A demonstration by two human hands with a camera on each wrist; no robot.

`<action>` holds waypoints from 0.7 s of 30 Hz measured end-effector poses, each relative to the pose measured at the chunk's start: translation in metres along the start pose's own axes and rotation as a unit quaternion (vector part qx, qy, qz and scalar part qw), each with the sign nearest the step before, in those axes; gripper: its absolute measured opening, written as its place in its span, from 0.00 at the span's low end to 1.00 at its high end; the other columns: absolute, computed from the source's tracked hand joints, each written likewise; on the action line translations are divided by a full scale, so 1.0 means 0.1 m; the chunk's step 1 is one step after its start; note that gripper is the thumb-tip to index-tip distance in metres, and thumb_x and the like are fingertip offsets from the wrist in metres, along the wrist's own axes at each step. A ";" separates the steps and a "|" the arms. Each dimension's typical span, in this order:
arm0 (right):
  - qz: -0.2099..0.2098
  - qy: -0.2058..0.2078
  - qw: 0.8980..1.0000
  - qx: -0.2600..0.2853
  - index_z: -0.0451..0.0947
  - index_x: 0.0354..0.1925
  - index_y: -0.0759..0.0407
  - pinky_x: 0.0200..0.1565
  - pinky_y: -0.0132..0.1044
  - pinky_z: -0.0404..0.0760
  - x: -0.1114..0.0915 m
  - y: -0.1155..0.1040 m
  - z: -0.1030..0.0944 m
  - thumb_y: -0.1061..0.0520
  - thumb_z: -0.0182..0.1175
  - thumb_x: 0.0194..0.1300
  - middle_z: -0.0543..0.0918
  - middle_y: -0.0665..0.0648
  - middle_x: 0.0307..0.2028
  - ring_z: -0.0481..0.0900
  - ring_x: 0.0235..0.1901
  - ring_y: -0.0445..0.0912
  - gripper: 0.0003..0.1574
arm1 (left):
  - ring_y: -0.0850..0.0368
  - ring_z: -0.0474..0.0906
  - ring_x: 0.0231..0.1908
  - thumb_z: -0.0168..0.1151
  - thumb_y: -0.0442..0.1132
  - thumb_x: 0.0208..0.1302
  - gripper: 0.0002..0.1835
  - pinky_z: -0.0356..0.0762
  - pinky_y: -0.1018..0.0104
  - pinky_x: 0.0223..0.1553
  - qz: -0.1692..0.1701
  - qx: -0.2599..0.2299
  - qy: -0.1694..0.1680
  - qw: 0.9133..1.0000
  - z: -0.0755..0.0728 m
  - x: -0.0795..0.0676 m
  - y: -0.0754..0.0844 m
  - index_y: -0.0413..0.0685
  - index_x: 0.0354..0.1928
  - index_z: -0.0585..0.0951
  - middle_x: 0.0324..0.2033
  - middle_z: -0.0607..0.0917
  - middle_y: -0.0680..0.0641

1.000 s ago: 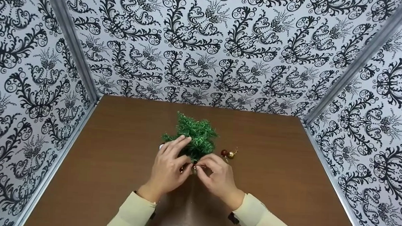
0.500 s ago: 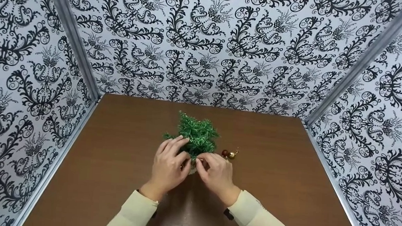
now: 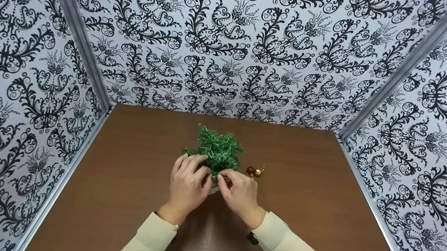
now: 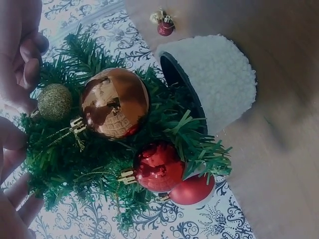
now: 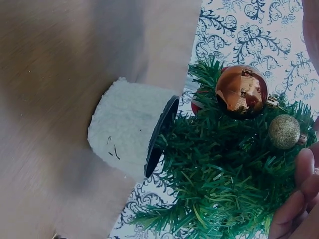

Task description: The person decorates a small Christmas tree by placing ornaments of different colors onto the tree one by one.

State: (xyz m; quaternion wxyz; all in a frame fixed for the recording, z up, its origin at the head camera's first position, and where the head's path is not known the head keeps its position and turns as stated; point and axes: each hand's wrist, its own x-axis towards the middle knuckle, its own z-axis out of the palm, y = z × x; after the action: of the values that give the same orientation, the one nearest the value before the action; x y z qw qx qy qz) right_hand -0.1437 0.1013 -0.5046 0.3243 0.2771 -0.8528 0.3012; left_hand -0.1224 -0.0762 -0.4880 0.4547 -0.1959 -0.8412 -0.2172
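Observation:
A small artificial Christmas tree point(image 3: 220, 148) stands in a white, rough-textured pot point(image 4: 217, 79). On its branches hang a shiny copper bauble point(image 4: 117, 102), a shiny red bauble point(image 4: 159, 167) and a matte red bauble point(image 4: 193, 190). My right hand point(image 3: 241, 190) has thumb and index finger pinched together at the tree's near side, by the cap of a small gold glitter bauble point(image 5: 284, 132). Opposite it, my left hand point(image 3: 187, 182) pinches a branch tip between thumb and index finger, its other fingers spread against the greenery. The exact pinch points are partly hidden by the fingers.
A dark red bauble point(image 3: 250, 170) and a gold bauble point(image 3: 258, 172) lie on the brown table point(image 3: 299, 211), right of the tree. White walls with black scrollwork point(image 3: 227, 46) enclose the table at the back and both sides.
Both hands have stayed close together at the tree's near side. The right fingertips have shifted slightly up toward the branches, and the left fingers have drawn back a little.

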 end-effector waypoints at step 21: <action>-0.039 -0.008 0.998 -0.053 0.87 0.30 0.49 0.16 0.34 0.72 -0.01 0.00 0.00 0.52 0.68 0.59 0.82 0.43 0.22 0.76 0.17 0.36 0.03 | 0.42 0.76 0.55 0.62 0.37 0.52 0.03 0.64 0.44 0.62 -0.017 0.034 -0.018 0.999 -0.02 -0.02 -0.01 0.49 0.25 0.84 0.54 0.82 0.43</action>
State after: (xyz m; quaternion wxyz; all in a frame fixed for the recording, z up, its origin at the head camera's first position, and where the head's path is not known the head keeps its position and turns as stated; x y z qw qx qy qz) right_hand -0.1431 0.1020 -0.5057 0.3437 0.2948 -0.8586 0.2404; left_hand -0.1204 -0.0785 -0.4888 0.4419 -0.1697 -0.8595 -0.1929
